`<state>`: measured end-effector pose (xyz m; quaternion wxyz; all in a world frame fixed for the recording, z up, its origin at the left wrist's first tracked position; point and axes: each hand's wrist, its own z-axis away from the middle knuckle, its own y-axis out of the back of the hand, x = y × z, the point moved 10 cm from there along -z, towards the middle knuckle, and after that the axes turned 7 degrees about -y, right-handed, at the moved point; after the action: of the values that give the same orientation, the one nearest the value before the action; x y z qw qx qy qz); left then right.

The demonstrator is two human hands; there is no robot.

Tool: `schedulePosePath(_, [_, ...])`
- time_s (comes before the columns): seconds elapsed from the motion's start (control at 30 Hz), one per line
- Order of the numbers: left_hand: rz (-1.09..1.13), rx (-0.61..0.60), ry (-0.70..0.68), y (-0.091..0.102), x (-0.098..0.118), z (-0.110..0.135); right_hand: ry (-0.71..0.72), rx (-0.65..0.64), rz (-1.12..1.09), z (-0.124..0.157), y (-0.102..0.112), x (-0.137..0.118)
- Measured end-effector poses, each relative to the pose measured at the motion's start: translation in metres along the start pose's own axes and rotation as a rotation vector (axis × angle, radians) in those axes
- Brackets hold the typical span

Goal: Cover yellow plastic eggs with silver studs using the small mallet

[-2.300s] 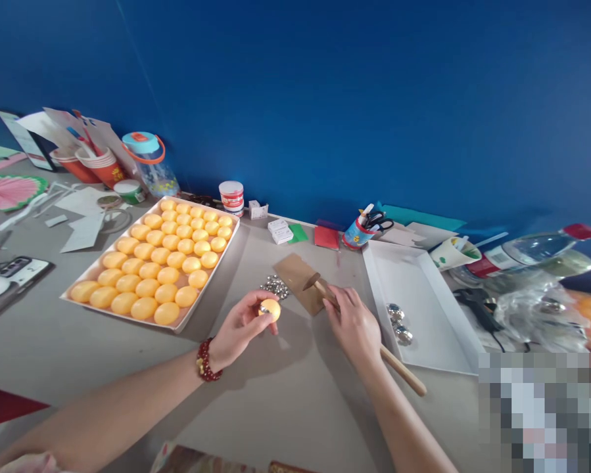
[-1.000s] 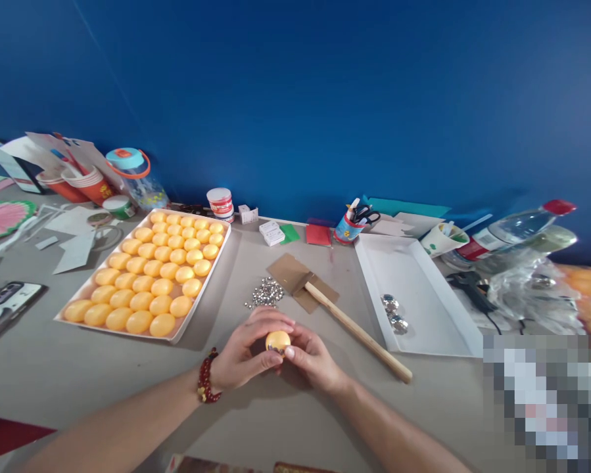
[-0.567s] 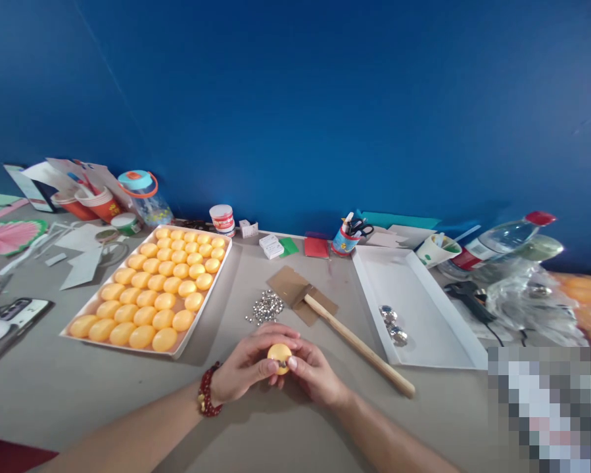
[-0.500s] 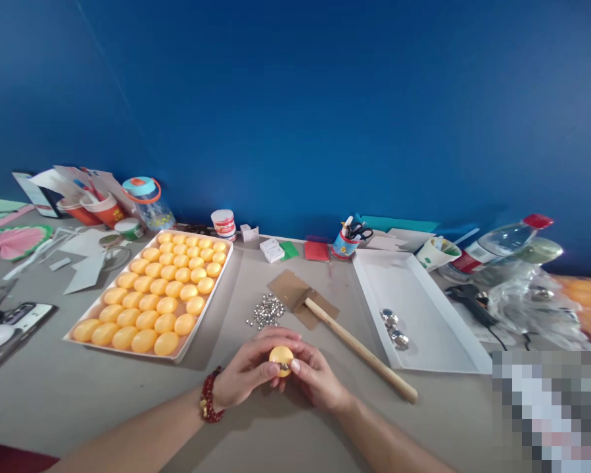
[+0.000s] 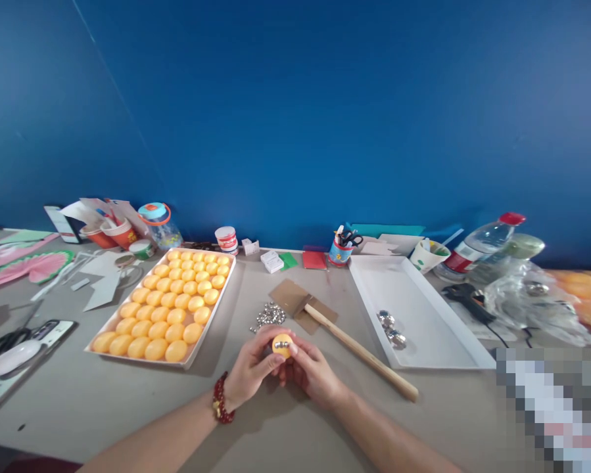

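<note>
My left hand [image 5: 252,371] and my right hand [image 5: 311,373] meet at the table's near middle, fingers closed round one small yellow ball [image 5: 281,344]. A silvery bit shows on the ball's near side between my fingertips. A red bead bracelet [image 5: 221,407] sits on my left wrist. Just beyond my hands lies a heap of small silver studs [image 5: 267,316]. A wooden-handled hammer [image 5: 359,351] lies on the table to the right, its head on a piece of brown cardboard [image 5: 291,295].
A white tray [image 5: 223,295] full of yellow balls stands at the left. A white tray [image 5: 423,315] at the right holds two silver pieces [image 5: 390,327]. Cups, a jar, scissors, paper scraps, a water bottle [image 5: 482,243] and plastic bags line the back and sides.
My right hand let go of the hammer and came to the ball that my left hand held. Since then both hands stay on the ball; the view has tilted up.
</note>
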<state>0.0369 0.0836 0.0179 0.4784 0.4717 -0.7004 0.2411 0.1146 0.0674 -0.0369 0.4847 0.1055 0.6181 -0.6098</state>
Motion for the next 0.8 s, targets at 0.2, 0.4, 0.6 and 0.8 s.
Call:
schedulePosePath(0.2, [-0.015,-0.03,-0.034,-0.003,0.004,-0.002,0.016,0.036,-0.034,0.0,0.007,-0.002])
schedulePosePath(0.4, [-0.081,-0.017,-0.059,-0.003,0.006,-0.003,-0.004,0.009,-0.026,0.0,0.001,-0.005])
schedulePosePath(0.6, [-0.095,-0.023,-0.027,-0.006,0.007,-0.005,0.008,0.094,0.003,0.001,0.007,-0.008])
schedulePosePath(0.8, [-0.097,-0.024,-0.043,-0.011,0.007,-0.014,0.058,0.13,0.051,-0.002,0.011,-0.016])
